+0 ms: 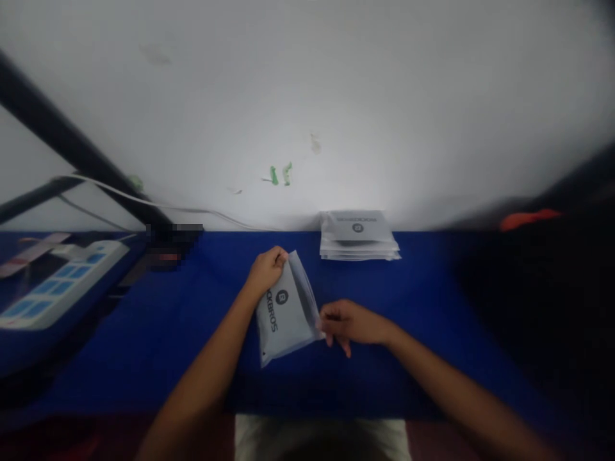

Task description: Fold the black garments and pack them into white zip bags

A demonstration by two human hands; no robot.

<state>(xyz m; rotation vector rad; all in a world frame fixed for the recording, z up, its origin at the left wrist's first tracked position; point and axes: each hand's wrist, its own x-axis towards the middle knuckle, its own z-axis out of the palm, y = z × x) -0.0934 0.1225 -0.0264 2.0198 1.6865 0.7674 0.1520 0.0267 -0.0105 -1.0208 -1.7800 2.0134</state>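
A frosted plastic bag [293, 320] printed with a round logo and dark lettering lies tilted in front of me. My left hand [269, 269] pinches its upper corner near the open-looking edge. At the lower end of that same edge, my right hand [348, 321] grips the other corner between thumb and fingers, the remaining fingers hanging loosely below. What the bag holds, if anything, cannot be made out. Behind it, against the wall, sits a stack of similar printed bags [358, 234].
A blue table surface [394, 378] lies under everything. On the left are a white power strip [62, 282] with blue sockets and a dark metal post [91, 147]. A white cable [192, 208] runs along the wall. An orange item [528, 219] shows at the right.
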